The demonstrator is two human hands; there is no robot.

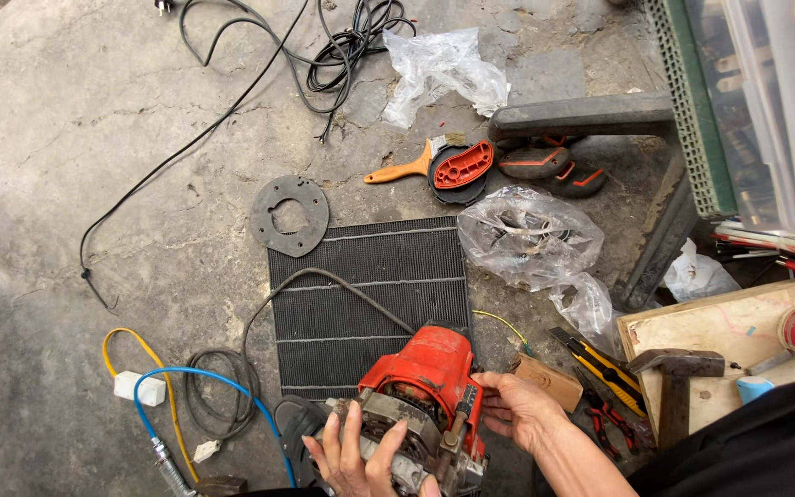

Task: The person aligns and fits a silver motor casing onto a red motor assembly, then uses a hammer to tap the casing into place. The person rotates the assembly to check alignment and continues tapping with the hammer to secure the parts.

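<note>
An orange power tool body point(420, 387) with its metal motor parts exposed lies at the near edge of a black ribbed mat point(370, 294). My left hand point(353, 456) rests on the grey metal end of the tool, fingers spread over it. On the tool's right side my right hand point(519, 410) grips the orange housing. A grey cord point(324, 281) runs from the tool across the mat to a coil point(218, 391) on the floor.
A round grey metal plate point(289, 215) lies beyond the mat. A brush point(407, 167), orange and black covers point(462, 167), plastic bags point(526, 235), a utility knife point(600, 364), red pliers point(609, 428), a hammer point(678, 377) on a wooden board, and blue and yellow hoses point(154, 387) surround the mat.
</note>
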